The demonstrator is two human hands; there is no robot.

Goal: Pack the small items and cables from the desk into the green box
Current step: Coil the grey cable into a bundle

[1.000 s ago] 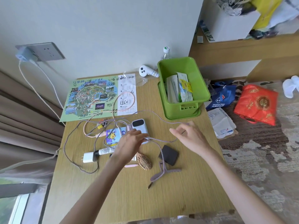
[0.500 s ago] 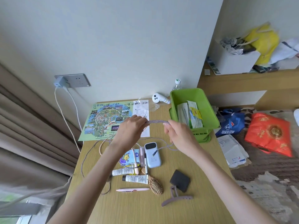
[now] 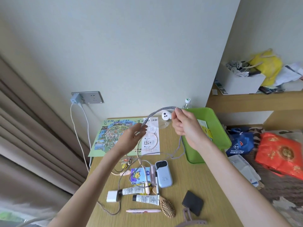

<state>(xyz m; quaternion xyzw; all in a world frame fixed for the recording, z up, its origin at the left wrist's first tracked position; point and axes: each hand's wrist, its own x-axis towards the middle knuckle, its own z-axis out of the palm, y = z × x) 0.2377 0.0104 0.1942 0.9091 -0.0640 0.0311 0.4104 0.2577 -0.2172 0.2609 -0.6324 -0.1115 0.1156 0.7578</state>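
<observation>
A grey braided cable [image 3: 157, 112] arches between my two hands above the desk. My right hand [image 3: 185, 126] pinches one part of it in front of the green box [image 3: 218, 126]. My left hand [image 3: 134, 136] holds the other part with its fingertips over the paper map [image 3: 114, 136]. The rest of the cable hangs down and trails to a white charger plug [image 3: 112, 196]. On the desk lie a blue power bank [image 3: 164, 174], two tubes [image 3: 146, 199], a pink pen [image 3: 144, 211], a small hairbrush [image 3: 168, 208], a black pouch [image 3: 192, 203] and a hair clip [image 3: 188, 218].
The green box holds some packets. A white earbud case [image 3: 166, 115] and a bottle [image 3: 186, 103] stand by the wall. A wall socket [image 3: 88, 97] has a plug and white cords running down. Bags [image 3: 282, 154] lie on the floor to the right; a curtain hangs at left.
Both hands have risen and spread apart, drawing the grey cable up into a wider arch. The right hand has moved toward the green box.
</observation>
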